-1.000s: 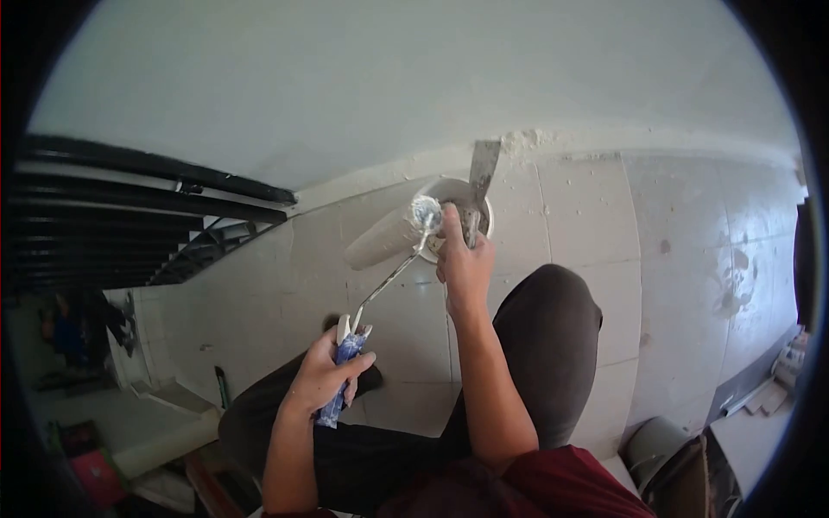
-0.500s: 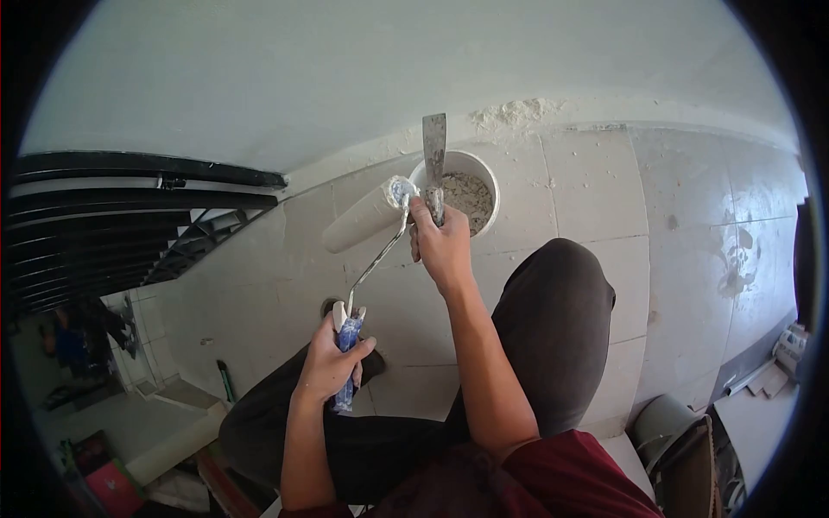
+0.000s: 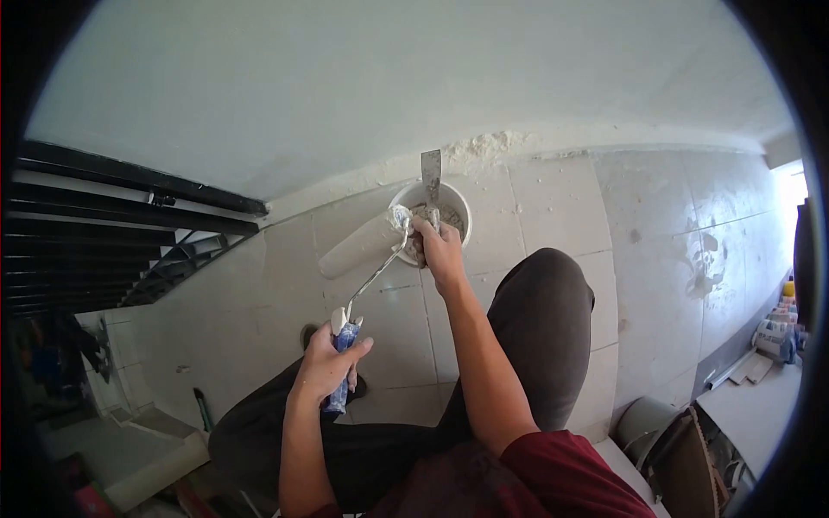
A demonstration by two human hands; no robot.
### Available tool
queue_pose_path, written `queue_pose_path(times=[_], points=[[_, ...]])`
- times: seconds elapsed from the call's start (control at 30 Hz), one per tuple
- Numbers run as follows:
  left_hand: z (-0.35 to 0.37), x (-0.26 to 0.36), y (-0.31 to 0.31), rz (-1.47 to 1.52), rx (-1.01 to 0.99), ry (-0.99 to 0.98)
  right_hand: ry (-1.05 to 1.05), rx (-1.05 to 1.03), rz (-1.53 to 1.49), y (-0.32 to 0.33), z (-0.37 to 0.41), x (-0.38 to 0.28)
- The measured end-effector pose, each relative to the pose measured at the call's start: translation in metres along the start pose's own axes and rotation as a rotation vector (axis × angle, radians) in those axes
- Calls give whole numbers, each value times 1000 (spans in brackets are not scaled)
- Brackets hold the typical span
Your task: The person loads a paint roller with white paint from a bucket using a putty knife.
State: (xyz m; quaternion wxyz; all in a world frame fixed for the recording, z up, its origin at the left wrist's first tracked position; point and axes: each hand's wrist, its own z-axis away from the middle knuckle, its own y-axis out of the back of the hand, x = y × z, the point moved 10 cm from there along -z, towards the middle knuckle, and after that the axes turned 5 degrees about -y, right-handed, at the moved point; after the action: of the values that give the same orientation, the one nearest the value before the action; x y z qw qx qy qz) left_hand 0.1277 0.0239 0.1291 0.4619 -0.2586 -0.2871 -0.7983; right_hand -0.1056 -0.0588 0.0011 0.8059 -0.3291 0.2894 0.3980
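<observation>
My left hand (image 3: pixel 326 363) is closed round the blue handle of a paint roller (image 3: pixel 361 243), whose whitish sleeve slants to the upper right. My right hand (image 3: pixel 440 249) grips a putty knife (image 3: pixel 431 173) by its handle, blade pointing away from me, with the thumb near the roller's end. Under the knife and the right hand stands a white bucket (image 3: pixel 463 200) holding crumbly scraps.
Black stair railings (image 3: pixel 95 233) fill the left side. White debris (image 3: pixel 492 147) lies along the foot of the wall (image 3: pixel 414 78). A grey bucket (image 3: pixel 646 419) and boards stand at lower right; a green-handled brush (image 3: pixel 203 409) is at lower left.
The view has shifted, so bucket and floor appear further left and the wall debris lower. The putty knife has moved slightly down. Both hands keep their holds.
</observation>
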Motion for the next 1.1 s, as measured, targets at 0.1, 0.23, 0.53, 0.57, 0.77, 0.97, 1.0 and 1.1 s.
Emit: queue_pose_path(times=[0.1, 0.23, 0.53, 0.57, 0.77, 0.97, 1.0, 1.1], points=[[0, 5, -2, -26, -21, 5, 121, 74, 85, 5, -3, -17], [3, 6, -2, 47, -44, 6, 137, -61, -96, -5, -4, -13], [13, 1, 3, 99, -16, 48, 57, -224, -252, -28, -1, -12], [14, 3, 3, 94, -14, 51, 17, -241, -334, -29, -1, -10], [23, 14, -3, 91, -54, 8, -73, -487, -666, -40, 8, -20], [29, 18, -3, 159, -93, 6, 15, -342, -412, -33, 18, -20], [29, 20, -2, 115, -80, -10, 59, -293, -273, -28, 18, -23], [30, 20, 0, 66, -63, -32, 121, -85, -262, -11, 25, -27]])
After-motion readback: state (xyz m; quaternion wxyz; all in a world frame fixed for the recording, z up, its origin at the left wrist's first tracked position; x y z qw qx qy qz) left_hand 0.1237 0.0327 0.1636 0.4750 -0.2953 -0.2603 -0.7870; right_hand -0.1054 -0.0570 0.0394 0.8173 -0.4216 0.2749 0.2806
